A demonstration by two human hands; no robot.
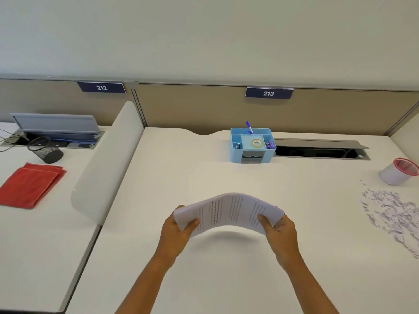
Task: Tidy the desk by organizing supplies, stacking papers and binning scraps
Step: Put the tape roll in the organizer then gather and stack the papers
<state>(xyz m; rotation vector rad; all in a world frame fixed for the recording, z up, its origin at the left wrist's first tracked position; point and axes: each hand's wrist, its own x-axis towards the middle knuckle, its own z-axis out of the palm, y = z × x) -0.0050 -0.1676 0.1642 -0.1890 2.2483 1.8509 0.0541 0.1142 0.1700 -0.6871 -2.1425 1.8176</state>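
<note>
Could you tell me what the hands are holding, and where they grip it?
A stack of papers, gripped at its short ends: left hand, right hand.

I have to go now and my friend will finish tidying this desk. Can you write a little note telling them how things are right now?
Left hand and right hand each grip one end of the paper stack, which bows upward above the desk.
Done: pen, tape roll and small clips are in the blue organizer at the back.
Left: set the stack down neatly, then put the torn scraps on the right into the red-rimmed bin beside them.
</note>
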